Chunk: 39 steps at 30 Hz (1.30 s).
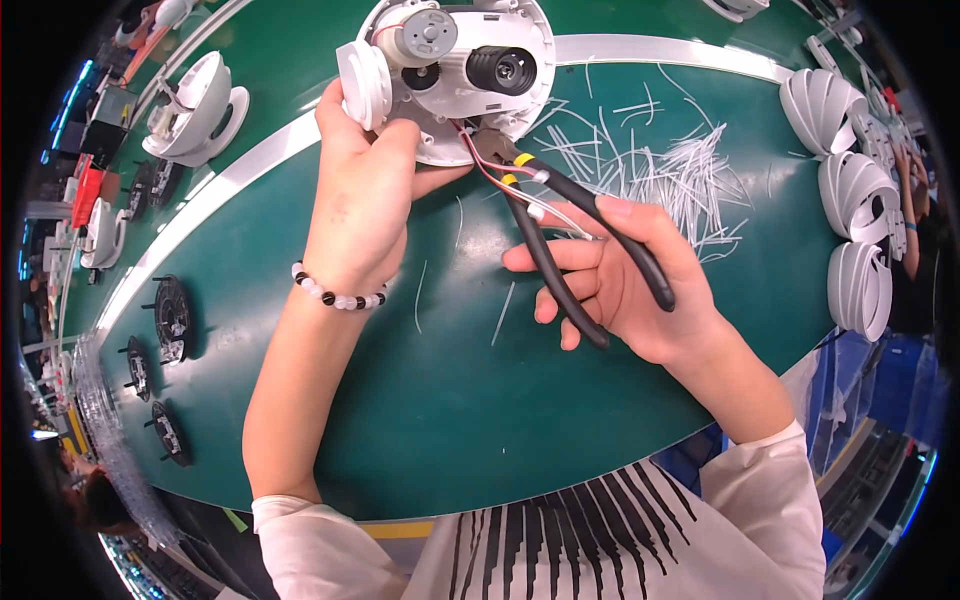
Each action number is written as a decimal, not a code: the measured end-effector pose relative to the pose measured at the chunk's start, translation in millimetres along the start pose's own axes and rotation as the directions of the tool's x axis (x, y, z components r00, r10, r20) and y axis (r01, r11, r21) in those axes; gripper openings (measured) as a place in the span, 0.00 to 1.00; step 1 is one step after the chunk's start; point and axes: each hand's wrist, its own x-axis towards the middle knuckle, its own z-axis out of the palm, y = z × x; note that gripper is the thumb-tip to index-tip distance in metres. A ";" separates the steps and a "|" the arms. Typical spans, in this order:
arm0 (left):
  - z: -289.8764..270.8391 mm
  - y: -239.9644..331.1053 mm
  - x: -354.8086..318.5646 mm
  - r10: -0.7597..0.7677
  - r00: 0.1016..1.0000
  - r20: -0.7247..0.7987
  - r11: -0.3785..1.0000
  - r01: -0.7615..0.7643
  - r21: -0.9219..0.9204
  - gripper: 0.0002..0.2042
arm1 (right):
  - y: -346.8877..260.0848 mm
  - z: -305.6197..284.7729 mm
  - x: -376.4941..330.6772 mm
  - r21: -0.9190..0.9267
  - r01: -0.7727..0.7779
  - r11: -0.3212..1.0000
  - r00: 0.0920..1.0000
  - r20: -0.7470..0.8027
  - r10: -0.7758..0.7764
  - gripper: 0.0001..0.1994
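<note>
My left hand [365,195] grips a white plastic housing [425,148] by its lower left side, near the top of the view. A round silver motor [428,37] and a black ribbed cylinder [503,70] are set in it. My right hand [640,270] holds pliers [553,262] with black handles and yellow bands. Their jaws are at the lower edge of the housing, beside thin red and white wires [510,187]. The wires run down towards my right fingers, and a small white connector [537,212] is on them. Whether the jaws pinch anything is too small to tell.
Many cut white strips [690,180] lie piled to the right on the green table [450,400]. White curved shells [858,290] stand along the right edge. Black oval parts [172,318] lie at the left. A white rail [670,52] crosses behind, with another white housing [200,115] beyond it.
</note>
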 end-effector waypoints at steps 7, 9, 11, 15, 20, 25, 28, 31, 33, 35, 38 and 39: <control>7.2 3.6 -5.0 -0.019 0.998 -0.064 1.000 0.019 0.013 0.16 | -9.7 -3.8 -3.4 0.020 -0.044 0.999 0.994 0.101 0.041 0.32; 7.2 2.0 -2.9 -0.029 0.998 -0.055 0.999 0.030 0.019 0.16 | -12.4 -7.5 -3.1 0.016 -0.043 0.999 0.993 0.114 0.041 0.32; 2.2 0.4 -0.5 -0.032 0.999 -0.008 0.999 0.032 0.019 0.20 | -13.3 -8.9 -1.9 0.023 -0.054 0.998 0.990 0.131 0.050 0.34; 5.6 3.0 -3.1 -0.055 0.997 -0.053 0.998 0.055 0.013 0.17 | -15.3 -10.7 -1.9 0.044 -0.079 0.996 0.985 0.155 0.072 0.35; -12.6 5.8 8.4 -0.015 1.000 0.026 0.998 0.014 0.057 0.24 | -19.1 -28.2 -3.6 0.280 -0.239 0.930 0.905 0.412 0.109 0.38; -20.6 21.1 3.5 -0.057 0.998 -0.023 0.997 0.058 0.042 0.20 | -26.2 -27.7 -3.7 0.118 -0.147 0.982 0.911 0.402 0.088 0.39; -18.3 27.1 -1.6 -0.105 0.994 0.023 0.994 0.106 -0.022 0.19 | -21.6 -18.7 -11.3 0.032 -0.008 0.999 0.951 0.310 -0.002 0.31; -14.5 25.9 -2.3 -0.124 0.991 0.045 0.990 0.127 -0.060 0.21 | -23.6 -9.1 -19.2 -0.195 0.087 0.977 0.980 0.193 -0.048 0.27; -13.1 25.1 -4.1 -0.130 0.991 0.042 0.989 0.133 -0.063 0.22 | -19.3 -6.0 -19.5 -0.270 0.124 0.955 0.983 0.163 -0.082 0.27; -9.9 24.5 -6.4 -0.113 0.993 -0.026 0.992 0.111 -0.067 0.12 | -25.3 0.0 -21.4 -0.285 0.066 0.956 0.994 0.102 -0.038 0.34; -7.1 26.9 -7.3 -0.116 0.993 -0.037 0.992 0.114 -0.045 0.13 | -28.9 -0.1 -21.8 -0.279 0.023 0.960 0.999 0.035 -0.014 0.42; -5.6 26.5 -7.9 -0.089 0.995 -0.054 0.996 0.087 -0.028 0.14 | -29.0 -2.1 -21.2 -0.288 0.024 0.957 0.999 0.037 -0.014 0.42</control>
